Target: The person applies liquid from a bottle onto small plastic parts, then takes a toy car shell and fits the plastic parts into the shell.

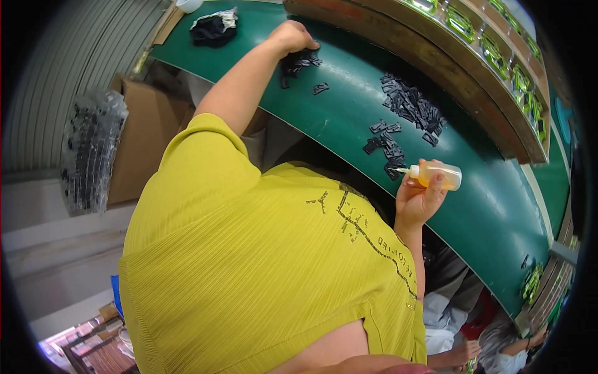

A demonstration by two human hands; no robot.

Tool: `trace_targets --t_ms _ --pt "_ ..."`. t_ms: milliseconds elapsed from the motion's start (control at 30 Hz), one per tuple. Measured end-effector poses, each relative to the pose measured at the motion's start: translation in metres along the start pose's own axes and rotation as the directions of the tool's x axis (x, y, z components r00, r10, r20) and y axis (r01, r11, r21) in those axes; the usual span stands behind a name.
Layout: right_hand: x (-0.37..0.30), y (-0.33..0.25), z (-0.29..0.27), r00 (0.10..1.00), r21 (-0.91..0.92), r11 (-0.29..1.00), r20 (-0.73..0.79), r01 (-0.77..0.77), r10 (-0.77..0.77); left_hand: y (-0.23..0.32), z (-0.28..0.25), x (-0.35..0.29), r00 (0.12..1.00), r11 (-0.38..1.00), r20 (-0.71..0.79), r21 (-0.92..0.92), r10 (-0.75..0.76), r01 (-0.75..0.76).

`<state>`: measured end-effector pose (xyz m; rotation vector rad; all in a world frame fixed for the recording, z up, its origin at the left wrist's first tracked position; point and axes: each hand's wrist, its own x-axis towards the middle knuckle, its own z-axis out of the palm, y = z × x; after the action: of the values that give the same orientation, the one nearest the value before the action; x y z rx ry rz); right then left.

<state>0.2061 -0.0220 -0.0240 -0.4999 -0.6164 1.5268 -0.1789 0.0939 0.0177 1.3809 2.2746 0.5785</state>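
My right hand (418, 198) is wrapped round a clear squeeze bottle (445, 175) of yellowish liquid. The bottle lies tilted, and its thin nozzle points left over a small cluster of black plastic parts (390, 148) near the table edge. Farther left, my left hand (293, 37) reaches across the green table with its fingers curled at a second group of black parts (302, 60). What those fingers hold, if anything, is hidden. A single black part (321, 88) lies beside that group.
A larger heap of black parts (413, 103) lies by a wooden rack (436, 59) holding bright green parts. A dark cloth bundle (213, 29) sits at the far left of the green table (349, 124). Left below stands a cardboard box (146, 137). Another person's hand (466, 352) shows lower right.
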Motion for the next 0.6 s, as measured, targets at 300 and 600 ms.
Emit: trace_targets --t_ms 300,600 --pt "-0.001 0.000 0.002 0.993 0.052 0.997 -0.104 0.061 -0.055 0.067 0.016 -0.121 0.882 0.741 0.350 -0.672 0.316 0.002" --pt "-0.012 0.014 0.027 0.948 -0.261 0.919 -0.038 0.297 -0.317 0.074 0.072 -0.174 0.658 0.695 0.678 -0.645 0.328 0.318"
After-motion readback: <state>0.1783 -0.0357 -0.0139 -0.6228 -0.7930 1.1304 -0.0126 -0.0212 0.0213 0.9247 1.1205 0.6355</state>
